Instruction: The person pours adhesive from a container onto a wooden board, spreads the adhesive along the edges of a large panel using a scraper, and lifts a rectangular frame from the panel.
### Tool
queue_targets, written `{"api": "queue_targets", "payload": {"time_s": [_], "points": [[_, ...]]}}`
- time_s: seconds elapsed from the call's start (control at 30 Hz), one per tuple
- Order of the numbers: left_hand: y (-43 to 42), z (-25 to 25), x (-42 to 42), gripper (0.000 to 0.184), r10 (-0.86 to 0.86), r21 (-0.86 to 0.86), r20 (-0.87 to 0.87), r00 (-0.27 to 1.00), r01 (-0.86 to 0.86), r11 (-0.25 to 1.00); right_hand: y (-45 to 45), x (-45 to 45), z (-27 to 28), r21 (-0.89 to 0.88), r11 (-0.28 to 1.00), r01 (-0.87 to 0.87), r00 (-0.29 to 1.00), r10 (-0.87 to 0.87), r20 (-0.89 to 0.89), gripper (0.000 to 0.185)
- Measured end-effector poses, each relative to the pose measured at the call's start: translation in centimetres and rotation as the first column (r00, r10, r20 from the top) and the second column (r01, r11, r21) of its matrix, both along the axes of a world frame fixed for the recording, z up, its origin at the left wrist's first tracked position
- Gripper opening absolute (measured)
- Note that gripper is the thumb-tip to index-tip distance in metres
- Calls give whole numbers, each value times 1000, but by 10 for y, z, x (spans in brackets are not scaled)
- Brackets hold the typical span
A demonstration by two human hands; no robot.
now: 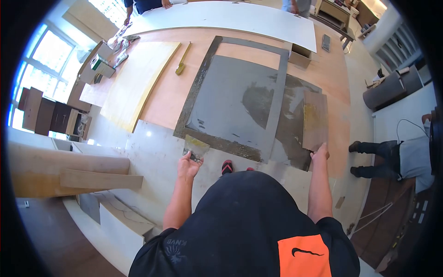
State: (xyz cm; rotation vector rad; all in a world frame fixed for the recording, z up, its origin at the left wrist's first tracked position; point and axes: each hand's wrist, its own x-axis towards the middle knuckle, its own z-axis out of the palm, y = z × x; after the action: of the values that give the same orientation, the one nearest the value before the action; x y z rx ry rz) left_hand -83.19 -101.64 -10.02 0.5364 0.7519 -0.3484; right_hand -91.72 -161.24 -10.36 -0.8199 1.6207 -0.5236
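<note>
A scraper (197,146) with a yellow-stained blade is in my left hand (191,162), just off the near left corner of a dark grey frame (240,148). My right hand (320,153) holds the near edge of a brownish rectangular board (315,121), which lies over the right part of a dark grey sheet (293,106). Inside the frame is a grey panel (226,92) with a darker, wet-looking patch. Most of my right fingers are hidden under the board's edge.
A pale wooden board (138,78) and a yellow tape measure (180,68) lie left on the table. A long white panel (207,16) spans the far side, with people's hands at it. Another person (410,154) stands at right. A brown roll (78,168) is at lower left.
</note>
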Motion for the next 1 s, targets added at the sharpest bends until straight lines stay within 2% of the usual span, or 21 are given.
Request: {"api": "queue_targets", "payload": {"time_s": [0.07, 0.17, 0.27, 0.37, 0.47, 0.57, 0.67, 0.87, 0.97, 1.0], "points": [[1, -2, -3, 26, 13, 21, -3, 1000, -13, 1000, 1, -5, -7, 34, 999, -43, 996, 45, -71, 67], [-1, 0, -3, 28, 44, 28, 29, 999, -44, 999, 5, -15, -27, -156, 969, -190, 967, 157, -201, 60], [-3, -8, 11, 30, 94, -1, 83, 992, -94, 996, 25, -19, -39, -373, 849, -375, 922, 300, -244, 50], [1, -13, 24, 32, 130, -18, 157, 979, -128, 992, 96, -10, 24, -212, 874, -437, 897, 441, -28, 41], [2, -11, 29, 34, 157, -5, 186, 970, -159, 987, 128, -12, 27, -113, 807, -580, 805, 589, 76, 36], [3, -8, 36, 35, 188, -6, 194, 963, -190, 982, 156, -16, 28, -58, 747, -663, 744, 665, 60, 39], [10, -3, 30, 35, 184, -2, 187, 965, -187, 982, 168, -29, 13, -78, 630, -772, 628, 776, 53, 52], [28, -15, 38, 41, 107, -115, 233, 966, -82, 990, 206, -33, 14, -20, 613, -789, 613, 786, -84, 56], [45, -13, 41, 42, 35, -206, 246, 969, 17, 978, 218, -36, -5, 21, 603, -797, 601, 797, -53, 57], [51, -14, 48, 42, 21, -251, 264, 964, 48, 967, 226, -30, 0, 9, 655, -756, 654, 755, -56, 55]]}}
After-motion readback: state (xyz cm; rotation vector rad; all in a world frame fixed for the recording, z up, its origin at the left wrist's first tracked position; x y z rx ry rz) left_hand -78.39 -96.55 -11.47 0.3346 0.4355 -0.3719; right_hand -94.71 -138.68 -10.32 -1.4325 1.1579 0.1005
